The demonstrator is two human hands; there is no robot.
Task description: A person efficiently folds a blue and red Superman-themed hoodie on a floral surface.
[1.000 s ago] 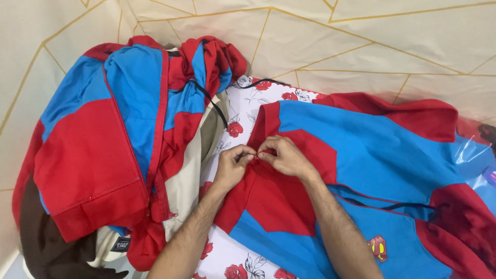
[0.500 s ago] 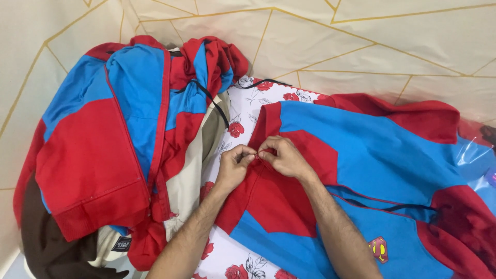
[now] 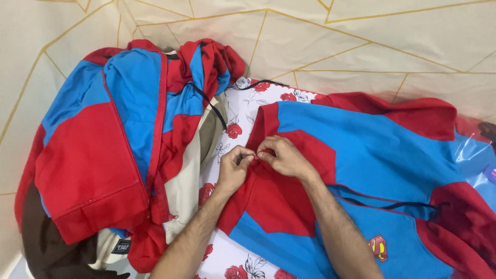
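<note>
Lighting: bright, even, soft; no single source identifiable. Shadows: faint, short, gathered in the folds of the red and blue jacket (image 3: pixel 361 170) and under the heap of garments (image 3: pixel 119 150) at left. Glare: mild sheen on the clear plastic wrap (image 3: pixel 473 150) at the right edge. Colour: saturated, slightly warm on the cream wall (image 3: pixel 361 36). Focus: sharp across the centre, the hands included; slight softening at the far corners. Distortion: slight wide-angle bowing at the edges. Motion blur: not evident.
</note>
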